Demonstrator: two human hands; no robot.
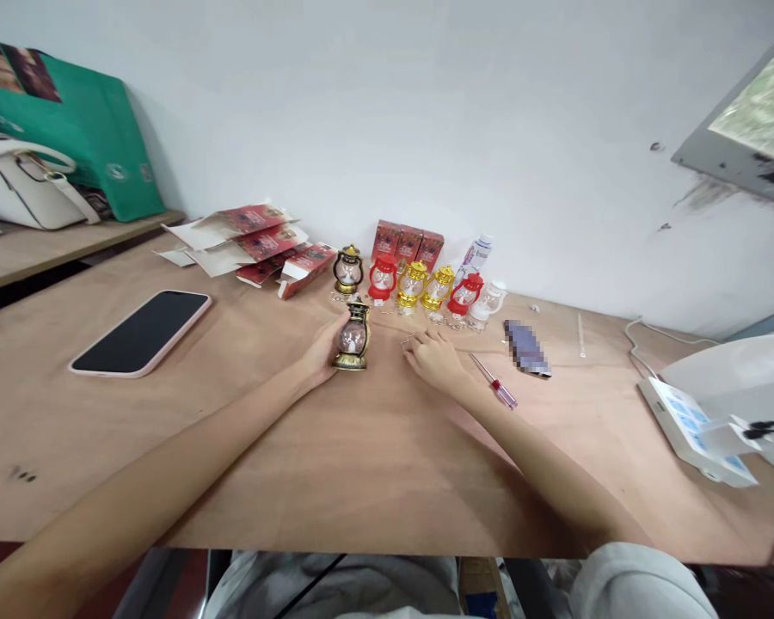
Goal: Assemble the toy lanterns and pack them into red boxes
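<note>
A bronze-coloured toy lantern (352, 337) stands upright in my left hand (324, 348), whose fingers wrap round its left side. To the right, my right hand (433, 358) is low over the table with its fingers bent around a small thin wire piece (408, 343). Behind my hands a row of lanterns stands near the wall: another bronze one (348, 270), a red one (383, 279), gold ones (412, 285), another red one (465, 295) and a white one (488, 301). Small wire and clear pieces lie in front of them.
Red boxes (408, 244) and a bottle (476, 256) stand behind the lanterns. Flattened cartons (245, 239) and a phone (143, 334) lie left. At right are a screwdriver (494, 382), a second phone (527, 349) and a power strip (693, 430). The wooden table (335, 481) bears everything.
</note>
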